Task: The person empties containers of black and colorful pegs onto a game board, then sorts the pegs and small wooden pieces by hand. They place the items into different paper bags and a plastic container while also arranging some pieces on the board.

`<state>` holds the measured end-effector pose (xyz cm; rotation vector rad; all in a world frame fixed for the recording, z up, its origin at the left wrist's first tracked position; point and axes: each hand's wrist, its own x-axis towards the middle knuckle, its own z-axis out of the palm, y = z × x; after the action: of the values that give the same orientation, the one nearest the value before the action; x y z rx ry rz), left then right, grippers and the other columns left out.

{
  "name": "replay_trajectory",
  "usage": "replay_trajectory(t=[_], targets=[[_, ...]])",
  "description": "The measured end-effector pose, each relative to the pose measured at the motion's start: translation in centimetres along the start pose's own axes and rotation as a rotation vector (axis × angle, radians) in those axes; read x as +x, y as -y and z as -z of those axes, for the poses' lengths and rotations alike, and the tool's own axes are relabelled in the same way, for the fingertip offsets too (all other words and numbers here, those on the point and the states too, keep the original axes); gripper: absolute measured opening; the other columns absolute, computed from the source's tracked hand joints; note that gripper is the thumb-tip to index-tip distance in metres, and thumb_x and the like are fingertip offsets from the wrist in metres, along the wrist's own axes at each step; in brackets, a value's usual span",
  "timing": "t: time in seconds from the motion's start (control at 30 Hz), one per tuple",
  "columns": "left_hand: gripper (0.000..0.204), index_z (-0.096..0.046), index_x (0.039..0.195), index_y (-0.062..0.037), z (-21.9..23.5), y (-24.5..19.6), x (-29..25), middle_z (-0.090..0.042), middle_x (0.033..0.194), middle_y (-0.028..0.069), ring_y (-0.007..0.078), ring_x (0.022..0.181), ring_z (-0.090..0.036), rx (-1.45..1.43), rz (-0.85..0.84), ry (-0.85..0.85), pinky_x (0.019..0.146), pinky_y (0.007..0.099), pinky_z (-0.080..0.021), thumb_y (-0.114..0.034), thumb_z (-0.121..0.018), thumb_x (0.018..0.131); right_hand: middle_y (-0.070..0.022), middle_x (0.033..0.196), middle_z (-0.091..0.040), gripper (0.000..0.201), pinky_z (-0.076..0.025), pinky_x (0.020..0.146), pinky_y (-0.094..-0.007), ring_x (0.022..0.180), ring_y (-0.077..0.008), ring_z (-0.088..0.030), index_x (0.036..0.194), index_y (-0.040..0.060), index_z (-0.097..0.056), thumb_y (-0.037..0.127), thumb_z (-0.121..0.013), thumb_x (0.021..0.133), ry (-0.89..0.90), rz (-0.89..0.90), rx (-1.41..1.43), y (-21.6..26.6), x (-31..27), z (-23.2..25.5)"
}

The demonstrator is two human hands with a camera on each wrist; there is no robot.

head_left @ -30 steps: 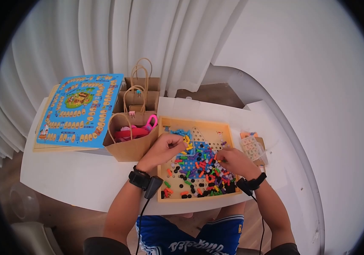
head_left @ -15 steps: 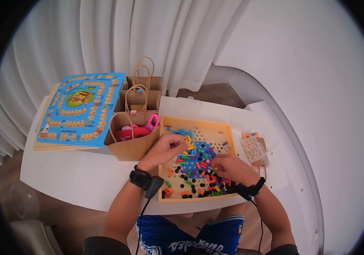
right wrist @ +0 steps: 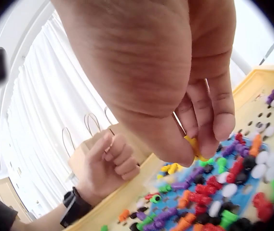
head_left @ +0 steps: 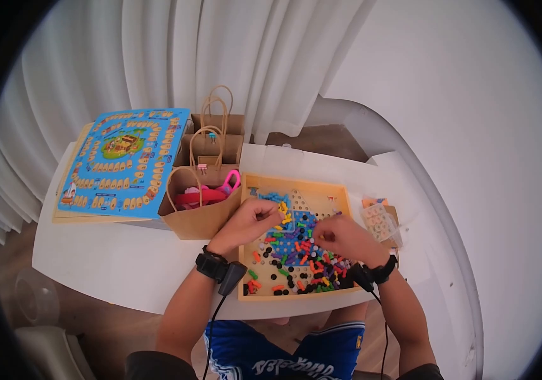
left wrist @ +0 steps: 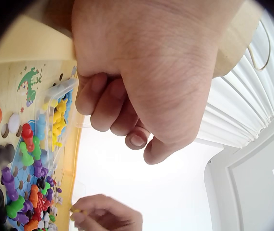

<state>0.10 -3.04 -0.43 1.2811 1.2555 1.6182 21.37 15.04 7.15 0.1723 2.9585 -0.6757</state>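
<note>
My right hand (head_left: 346,238) is over the right half of a wooden tray (head_left: 350,218). In the right wrist view its thumb and fingertips pinch a small yellow piece (right wrist: 193,143) above the mixed pegs. My left hand (head_left: 251,223) hovers at the tray's left side with curled fingers, and no piece shows in it. Beside and below that hand, a clear container (left wrist: 55,95) holds yellow pegs (left wrist: 59,121) and blue pegs (left wrist: 69,103). Pegs of several colours lie over a blue printed patch (head_left: 283,239) of the tray floor.
Left of the tray stand brown paper bags (head_left: 198,221), the front one with pink and red items (head_left: 202,196). Farther left lies a blue game board (head_left: 116,168). A small clear box (head_left: 380,221) sits right of the tray, on the white table (head_left: 94,253).
My right hand has moved slightly up and left from the pegs, after dipping lower over them half a second ago. My left hand has hardly moved.
</note>
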Motion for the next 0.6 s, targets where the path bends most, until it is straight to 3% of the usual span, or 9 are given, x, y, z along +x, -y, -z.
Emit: replay_trajectory(t=[0.17, 0.2, 0.3, 0.37, 0.6], targets=[[0.040, -0.042, 0.072, -0.0047, 0.0, -0.1, 0.1, -0.037, 0.068, -0.0086, 0.0018, 0.066, -0.032, 0.018, 0.013, -0.005, 0.057, 0.0258, -0.028, -0.014, -0.064, 0.103, -0.0123, 0.092, -0.070, 0.014, -0.056, 0.078, -0.0386, 0.085, -0.0299, -0.070, 0.099, 0.0014, -0.071, 0.008, -0.074, 0.087, -0.363, 0.118, 0.092, 2.9, 3.5, -0.1], [0.040, -0.042, 0.072, -0.0048, 0.0, -0.2, 0.1, -0.037, 0.068, -0.0086, 0.0018, 0.066, -0.032, 0.016, 0.011, -0.004, 0.057, 0.0258, -0.028, -0.014, -0.064, 0.103, -0.0123, 0.092, -0.070, 0.014, -0.056, 0.078, -0.0386, 0.085, -0.0299, -0.070, 0.099, 0.0014, -0.071, 0.008, -0.074, 0.087, -0.363, 0.119, 0.093, 2.9, 3.5, -0.2], [0.040, -0.042, 0.072, -0.0050, 0.1, 0.3, 0.1, -0.038, 0.068, -0.0086, 0.0017, 0.066, -0.032, 0.002, -0.001, -0.004, 0.057, 0.0259, -0.029, -0.014, -0.064, 0.103, -0.0121, 0.092, -0.071, 0.013, -0.055, 0.080, -0.0387, 0.087, -0.0301, -0.070, 0.097, 0.0014, -0.071, 0.007, -0.074, 0.086, -0.299, 0.115, -0.054, 2.4, 2.5, -0.5], [0.040, -0.042, 0.071, -0.0050, 0.2, 0.5, 0.0, -0.038, 0.068, -0.0087, 0.0017, 0.065, -0.032, -0.011, -0.012, 0.000, 0.057, 0.0259, -0.029, -0.014, -0.064, 0.103, -0.0126, 0.092, -0.071, 0.012, -0.056, 0.079, -0.0404, 0.087, -0.0309, -0.070, 0.097, 0.0013, -0.071, 0.004, -0.073, 0.085, -0.078, 0.057, -0.061, 1.5, 0.6, -0.7], [0.039, -0.042, 0.072, -0.0050, 0.0, 0.3, 0.1, -0.036, 0.070, -0.0090, 0.0020, 0.067, -0.032, -0.012, 0.019, 0.014, 0.058, 0.0251, -0.028, -0.015, -0.064, 0.104, -0.0145, 0.091, -0.072, 0.016, -0.057, 0.079, -0.0408, 0.087, -0.0326, -0.070, 0.099, 0.0015, -0.072, 0.003, -0.072, 0.083, 0.079, -0.095, 0.000, 0.6, -4.9, -1.4]])
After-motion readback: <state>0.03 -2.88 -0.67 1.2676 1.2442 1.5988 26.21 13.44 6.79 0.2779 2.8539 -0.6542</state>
